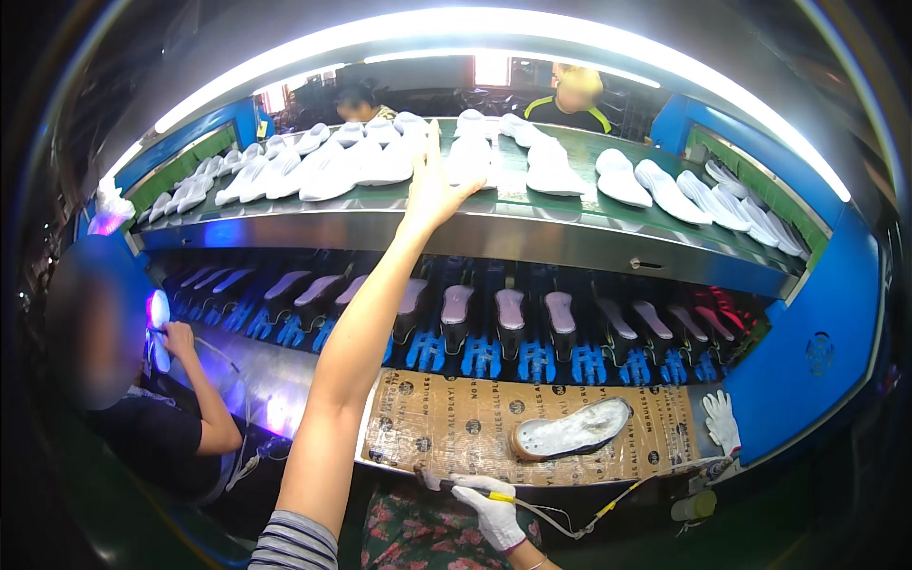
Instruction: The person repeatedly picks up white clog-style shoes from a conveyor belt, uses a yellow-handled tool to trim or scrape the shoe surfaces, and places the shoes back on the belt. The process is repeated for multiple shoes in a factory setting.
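My bare left hand (437, 185) reaches up to the raised shelf, fingers stretched and thumb spread. White shoe soles (323, 169) lie in rows there, and one white sole (468, 160) is right beside my thumb and fingers; I cannot tell whether they touch it. Low in front of me, my right hand (496, 513), in a white glove, is closed around a brush (465, 487) with a dark head, a yellow band and a thin hose. Beyond it a single sole (575, 429), white inside with a tan heel end, rests on cardboard (437, 427).
Under the shelf runs a row of pinkish soles (509, 309) on dark holders with blue clamps (482, 356). A spare white glove (721, 421) lies at the right by a blue panel (817, 332). At the left a co-worker's hand (177, 339) holds a sole; two people are behind the shelf.
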Demonstrator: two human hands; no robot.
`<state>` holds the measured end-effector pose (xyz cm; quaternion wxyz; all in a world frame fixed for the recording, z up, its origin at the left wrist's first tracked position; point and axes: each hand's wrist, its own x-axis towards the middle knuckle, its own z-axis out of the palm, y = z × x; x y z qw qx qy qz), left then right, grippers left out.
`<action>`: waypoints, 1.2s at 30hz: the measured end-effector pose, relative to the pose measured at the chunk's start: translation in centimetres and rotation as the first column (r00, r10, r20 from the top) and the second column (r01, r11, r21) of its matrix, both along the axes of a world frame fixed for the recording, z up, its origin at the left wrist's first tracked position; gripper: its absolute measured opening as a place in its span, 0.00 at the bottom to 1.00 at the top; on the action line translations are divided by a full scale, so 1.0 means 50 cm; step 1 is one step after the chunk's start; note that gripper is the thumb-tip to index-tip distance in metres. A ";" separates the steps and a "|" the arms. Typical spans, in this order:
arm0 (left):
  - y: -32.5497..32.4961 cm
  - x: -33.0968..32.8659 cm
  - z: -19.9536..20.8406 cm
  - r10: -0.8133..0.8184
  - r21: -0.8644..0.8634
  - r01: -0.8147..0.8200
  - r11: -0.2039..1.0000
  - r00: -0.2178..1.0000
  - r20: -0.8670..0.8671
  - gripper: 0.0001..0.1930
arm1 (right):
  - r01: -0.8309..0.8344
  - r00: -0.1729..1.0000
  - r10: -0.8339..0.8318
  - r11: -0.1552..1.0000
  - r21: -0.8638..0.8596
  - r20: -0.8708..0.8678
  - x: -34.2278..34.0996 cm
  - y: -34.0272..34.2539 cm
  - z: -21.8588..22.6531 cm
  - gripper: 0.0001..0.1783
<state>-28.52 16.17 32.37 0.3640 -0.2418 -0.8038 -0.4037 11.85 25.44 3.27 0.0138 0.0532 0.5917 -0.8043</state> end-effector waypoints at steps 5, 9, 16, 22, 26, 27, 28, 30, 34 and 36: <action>-0.042 -0.096 0.027 0.022 -0.033 -0.024 0.999 0.998 -0.065 0.55 | 0.009 0.998 -0.007 1.000 -0.030 0.060 0.006 0.000 0.001 0.11; -0.117 -0.079 0.090 0.384 -0.377 -0.426 0.822 0.905 -0.186 0.25 | 0.049 0.992 -0.042 0.997 -0.058 0.117 0.004 0.023 -0.006 0.11; -0.282 -0.105 0.056 0.482 -0.576 -0.315 0.754 0.861 0.160 0.27 | 0.026 0.992 -0.025 1.000 -0.007 0.123 -0.010 0.002 -0.021 0.11; -0.430 -0.122 0.050 0.546 -0.560 -0.383 0.735 0.823 0.153 0.30 | -0.019 0.996 0.007 0.991 0.131 0.094 -0.029 -0.012 -0.046 0.11; -0.484 -0.137 0.055 0.558 -0.535 -0.395 0.747 0.810 0.182 0.32 | -0.018 0.996 0.008 0.993 0.117 0.086 -0.039 -0.019 -0.061 0.11; -0.499 -0.140 0.050 0.581 -0.520 -0.440 0.733 0.802 0.140 0.31 | -0.033 0.995 0.023 0.994 0.105 0.099 -0.040 -0.027 -0.048 0.11; -0.512 -0.142 0.044 0.594 -0.531 -0.473 0.703 0.801 0.072 0.31 | -0.051 0.993 0.040 0.994 0.094 0.112 -0.041 -0.035 -0.035 0.11; -0.522 -0.141 0.033 0.605 -0.538 -0.536 0.650 0.794 -0.060 0.30 | -0.036 0.987 0.035 0.999 -0.001 0.158 -0.036 -0.043 -0.016 0.12; -0.520 -0.077 0.013 0.546 -0.420 -0.615 0.667 0.788 -0.285 0.17 | -0.019 0.981 0.017 1.000 0.010 0.193 -0.026 -0.039 -0.009 0.11; -0.506 -0.008 0.006 0.435 -0.320 -0.508 0.800 0.858 -0.275 0.15 | 0.015 0.977 -0.010 1.000 -0.022 0.212 -0.023 -0.034 -0.011 0.11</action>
